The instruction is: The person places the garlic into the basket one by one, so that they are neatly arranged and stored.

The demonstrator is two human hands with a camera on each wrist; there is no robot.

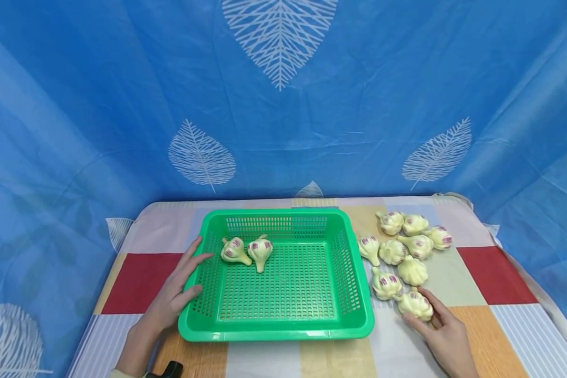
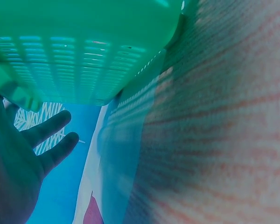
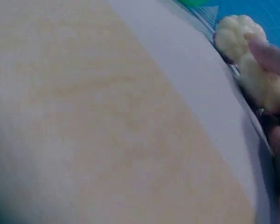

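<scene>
A green plastic basket (image 1: 276, 336) with slotted walls stands at the middle of the table. Inside it, toward the left, lie two garlic bulbs, one bulb (image 1: 233, 250) beside another bulb (image 1: 260, 250). At the basket's left rim is my left hand (image 1: 170, 296), its fingers spread and fairly straight; in the left wrist view the hand (image 2: 16, 163) is beside the basket wall (image 2: 84, 28). My right hand (image 1: 446, 336) holds a garlic bulb (image 1: 415, 306) between thumb and fingers, low at the pile's near end. The right wrist view shows the thumb over this bulb (image 3: 259, 84).
Several more garlic bulbs (image 1: 392, 252) lie in a loose group right of the basket, the nearest touching or almost touching its rim. A patchwork cloth (image 1: 507, 275) covers the table. Blue leaf-print curtains (image 1: 312, 131) enclose the back and sides. A small black object (image 1: 172, 369) is by my left wrist.
</scene>
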